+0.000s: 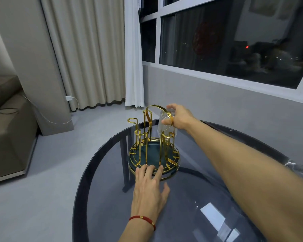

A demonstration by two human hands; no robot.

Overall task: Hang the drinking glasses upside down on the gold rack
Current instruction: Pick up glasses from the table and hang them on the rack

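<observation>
We see no readable writing. Our right hand point(179, 116) grips an upturned glass point(165, 125) at the gold rack point(153, 147); our left hand point(150, 187) lies spread against its base on the worktop point(191, 206).

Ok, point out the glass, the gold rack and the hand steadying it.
glass point(164, 127): head view, on its clear side wall below the right hand's fingers.
gold rack point(145, 130): head view, on the tall upright post.
left hand point(150, 186): head view, on the back of the hand, fingertips at the rack's base.

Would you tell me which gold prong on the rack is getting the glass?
The far right prong, beneath the inverted glass in the right hand; the other prongs stand bare.
</observation>
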